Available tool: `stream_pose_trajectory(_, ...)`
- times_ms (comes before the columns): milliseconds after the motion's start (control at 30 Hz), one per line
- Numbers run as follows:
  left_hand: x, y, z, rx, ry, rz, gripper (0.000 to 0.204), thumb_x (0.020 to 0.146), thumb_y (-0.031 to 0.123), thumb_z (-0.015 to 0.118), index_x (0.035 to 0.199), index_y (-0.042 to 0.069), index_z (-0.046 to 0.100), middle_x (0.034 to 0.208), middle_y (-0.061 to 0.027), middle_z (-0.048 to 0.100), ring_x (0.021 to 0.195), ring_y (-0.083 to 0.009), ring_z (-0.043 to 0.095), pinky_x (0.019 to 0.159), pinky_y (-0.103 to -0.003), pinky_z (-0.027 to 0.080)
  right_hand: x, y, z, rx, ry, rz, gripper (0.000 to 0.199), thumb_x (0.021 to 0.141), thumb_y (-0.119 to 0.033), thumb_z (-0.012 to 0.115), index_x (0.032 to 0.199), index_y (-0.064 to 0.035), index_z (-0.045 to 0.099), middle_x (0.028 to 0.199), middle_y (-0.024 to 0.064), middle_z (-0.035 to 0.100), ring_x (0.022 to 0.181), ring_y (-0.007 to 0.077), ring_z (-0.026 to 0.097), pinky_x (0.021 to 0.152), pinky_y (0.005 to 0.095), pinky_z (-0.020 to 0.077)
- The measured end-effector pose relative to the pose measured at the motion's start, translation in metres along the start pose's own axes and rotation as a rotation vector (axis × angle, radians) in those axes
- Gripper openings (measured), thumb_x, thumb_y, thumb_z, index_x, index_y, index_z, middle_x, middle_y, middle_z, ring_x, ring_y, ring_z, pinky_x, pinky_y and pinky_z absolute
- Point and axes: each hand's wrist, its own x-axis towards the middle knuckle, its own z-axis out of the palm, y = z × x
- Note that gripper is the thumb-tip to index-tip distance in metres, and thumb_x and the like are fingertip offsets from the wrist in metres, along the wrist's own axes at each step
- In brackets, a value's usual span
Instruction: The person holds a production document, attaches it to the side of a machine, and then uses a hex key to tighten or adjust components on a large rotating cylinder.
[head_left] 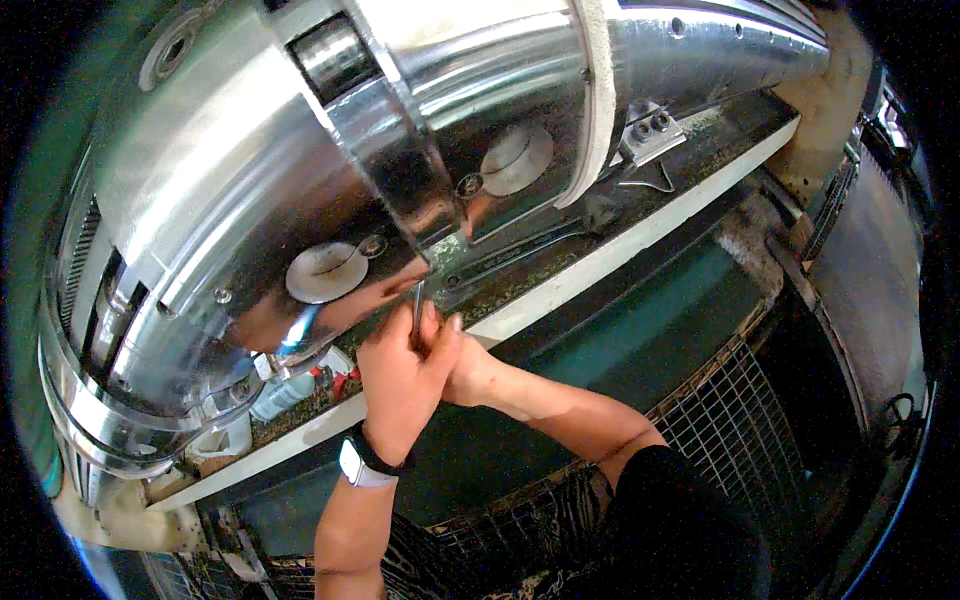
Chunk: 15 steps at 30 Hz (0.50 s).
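My left hand, with a watch on its wrist, is closed round a thin metal rod. Its kind cannot be made out, since most of it is hidden in the fingers. Pressed against the left, my right hand is closed on the same rod, partly covered by the left hand. The rod's upper end meets the lower edge of a large polished metal cylinder, close to a raised band round it. The cylinder's shiny surface mirrors my hands and arms.
A long wrench lies on the dirty ledge below the cylinder. Farther right are a bent thin metal tool and a metal block with bolts. Left of my hands stands a clear bottle. A wire grid lies lower right.
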Motion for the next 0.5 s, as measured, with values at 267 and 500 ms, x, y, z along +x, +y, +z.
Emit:
stream_pose_trajectory(267,-0.023,-0.02,-0.002,-0.093,0.15,0.007,0.015,0.075,0.008,0.063,0.081,-0.003,0.054,0.071,-0.0141,0.056,0.061,-0.0201,0.054,0.058,-0.03,0.044,-0.003,0.018,0.004,-0.452,0.092,-0.029,0.03,0.098,-0.032,0.032,0.106,-0.0063,0.047,0.099,0.005,0.053,0.094,0.0142,0.048,0.085,0.0307,0.0421)
stream_pose_trajectory(500,-0.03,-0.015,0.011,-0.238,0.163,-0.028,0.016,0.076,0.007,0.062,0.086,-0.004,0.056,0.074,-0.0117,0.056,0.063,-0.0164,0.054,0.059,-0.027,0.045,-0.016,0.004,0.001,-0.83,0.077,-0.166,0.032,0.098,-0.031,0.029,0.101,-0.0046,0.047,0.093,0.0064,0.053,0.087,0.0157,0.049,0.078,0.0324,0.0432)
